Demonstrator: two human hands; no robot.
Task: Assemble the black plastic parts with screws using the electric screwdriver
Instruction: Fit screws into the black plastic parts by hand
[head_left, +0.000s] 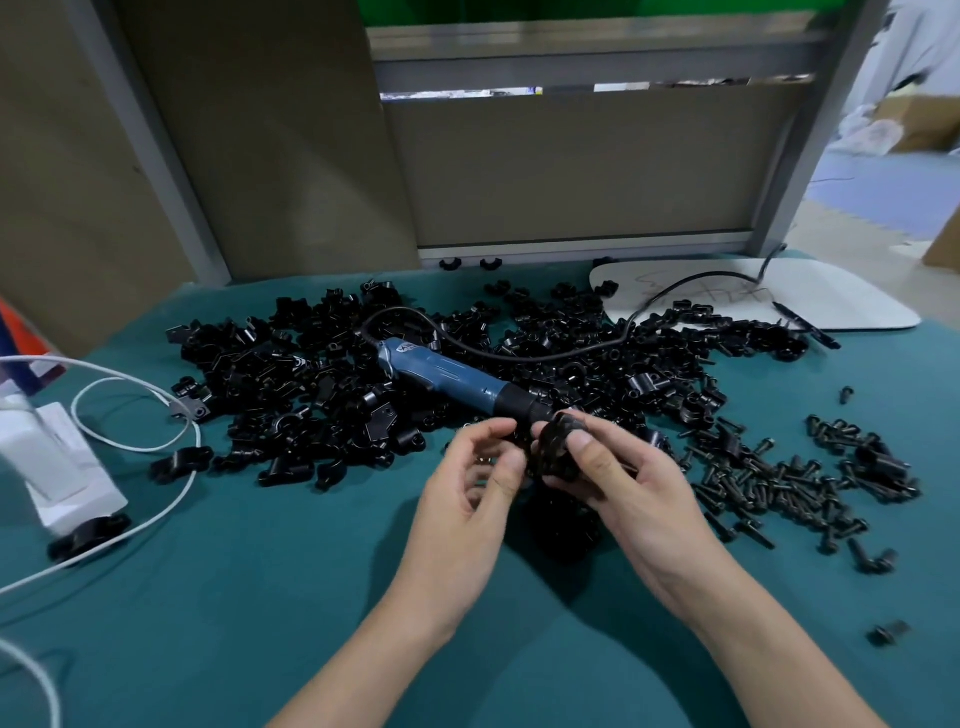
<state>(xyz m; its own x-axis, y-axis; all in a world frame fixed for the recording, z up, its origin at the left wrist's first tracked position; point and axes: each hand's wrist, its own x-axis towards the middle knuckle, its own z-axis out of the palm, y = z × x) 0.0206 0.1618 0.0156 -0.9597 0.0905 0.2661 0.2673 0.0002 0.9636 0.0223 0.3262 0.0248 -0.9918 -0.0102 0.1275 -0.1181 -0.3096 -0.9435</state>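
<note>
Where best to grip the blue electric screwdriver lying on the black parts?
Probably around the mid-barrel of the blue electric screwdriver, coming from above: it lies flat on the pile of black plastic parts, barrel top exposed. The black cord leaves its far-left end; its black nose points at the right hand.

Teal cloth (260, 597) over the table. At left: white cable (195, 457) looped beside a white device (67, 467). Far right: scribbled white board (831, 296), black pen (795, 319) at its edge. Behind: grey partition panel (571, 171).
</note>
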